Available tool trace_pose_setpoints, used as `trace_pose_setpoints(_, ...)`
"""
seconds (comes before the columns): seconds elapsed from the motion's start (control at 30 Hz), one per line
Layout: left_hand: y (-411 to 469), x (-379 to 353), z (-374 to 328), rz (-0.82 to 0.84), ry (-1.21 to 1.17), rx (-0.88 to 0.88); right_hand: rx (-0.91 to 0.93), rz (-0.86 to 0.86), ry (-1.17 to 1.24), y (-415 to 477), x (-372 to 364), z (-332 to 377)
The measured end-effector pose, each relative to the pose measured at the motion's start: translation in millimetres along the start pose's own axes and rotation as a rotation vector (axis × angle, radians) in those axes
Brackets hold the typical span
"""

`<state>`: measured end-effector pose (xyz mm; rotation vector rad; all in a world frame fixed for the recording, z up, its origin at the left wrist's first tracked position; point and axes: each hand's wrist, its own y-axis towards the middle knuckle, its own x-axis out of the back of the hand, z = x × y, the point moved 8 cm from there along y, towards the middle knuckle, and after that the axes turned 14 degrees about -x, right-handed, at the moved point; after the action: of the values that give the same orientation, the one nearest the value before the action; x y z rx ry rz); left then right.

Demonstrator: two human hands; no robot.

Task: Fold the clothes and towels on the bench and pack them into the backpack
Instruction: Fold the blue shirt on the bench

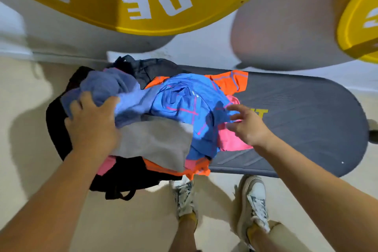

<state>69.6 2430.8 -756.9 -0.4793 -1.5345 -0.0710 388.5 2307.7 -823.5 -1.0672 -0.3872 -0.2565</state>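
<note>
In the head view, a loose heap of unfolded laundry lay on the left end of a grey padded bench point(306, 120), spilling over a black backpack point(58, 129) that sat under and to the left of the pile; whether the backpack rested on the bench end or beyond it could not be told. A strap loop point(120, 193) hung from its near edge. The left hand point(92, 122) was on top of the heap's left side, fingers curled down into a slate-blue cloth point(106, 86) and thumb pressed against its fold, gripping it. Just below that hand lay a grey towel point(157, 141), draped over the near side of the pile. A bright blue garment with pink lines point(184, 98) lay crumpled in the middle, with an orange garment point(229, 82) showing behind it and again at the near edge, and a pink garment point(231, 143) underneath on the right. The right hand point(248, 127) was at the heap's right edge, fingers spread and straight, their tips blurred over the blue and pink cloth; contact could not be made out, and it held nothing. Two yellow weight plates point(98, 0) leaned at the wall behind, and two pale sneakers point(253, 196) stood on the beige floor in front of the bench.
</note>
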Motion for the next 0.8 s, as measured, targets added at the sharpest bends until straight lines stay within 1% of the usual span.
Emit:
trace_pose_setpoints(0.03,-8,-13,-4,0.089,0.002,0.035,0.015,-0.002,-0.090,3,-2,-13)
trace_pose_setpoints(0.07,-15,-20,-8,0.131,-0.008,0.082,0.049,0.004,-0.179,3,-6,-22)
trace_pose_setpoints(0.13,-24,-19,-18,0.131,-0.044,0.184,0.139,0.001,-0.335,3,-14,-29)
trace_pose_setpoints(0.17,-27,-12,-25,0.090,-0.050,0.205,0.186,-0.012,-0.400,4,-16,-29)
trace_pose_setpoints(0.2,-31,-4,-36,0.006,-0.036,0.178,0.251,-0.034,-0.449,5,-19,-27)
trace_pose_setpoints(0.23,-35,7,-53,-0.144,-0.050,0.100,0.311,-0.052,-0.478,6,-22,-23)
trace_pose_setpoints(0.27,-40,15,-72,-0.298,-0.105,-0.014,0.365,-0.069,-0.483,7,-24,-17)
trace_pose_setpoints(0.3,-45,19,-94,-0.405,-0.177,-0.138,0.405,-0.081,-0.475,11,-24,-12)
trace_pose_setpoints(0.33,-48,17,-116,-0.430,-0.242,-0.228,0.440,-0.081,-0.467,13,-25,-5)
trace_pose_setpoints(0.37,-47,9,-134,-0.406,-0.283,-0.269,0.473,-0.082,-0.457,14,-25,2)
trace_pose_setpoints(0.43,-39,-20,-158,-0.301,-0.318,-0.238,0.554,-0.090,-0.465,19,-27,14)
trace_pose_setpoints(0.47,-36,-36,-167,-0.244,-0.285,-0.220,0.588,-0.079,-0.481,22,-29,18)
trace_pose_setpoints(0.57,-22,-80,-179,-0.167,-0.157,-0.176,0.632,-0.076,-0.570,37,-37,19)
trace_pose_setpoints(0.63,-12,-99,-170,-0.146,-0.085,-0.093,0.735,-0.167,-0.654,48,-36,25)
trace_pose_setpoints(0.67,-8,-101,-164,-0.185,-0.092,-0.051,0.748,-0.153,-0.614,53,-33,30)
trace_pose_setpoints(0.7,-6,-101,-153,-0.252,-0.150,-0.003,0.709,-0.067,-0.504,59,-28,33)
trace_pose_setpoints(0.73,-6,-100,-142,-0.336,-0.257,0.045,0.632,0.045,-0.331,63,-22,36)
trace_pose_setpoints(0.8,-9,-98,-123,-0.488,-0.533,0.087,0.492,0.242,-0.008,61,-8,43)
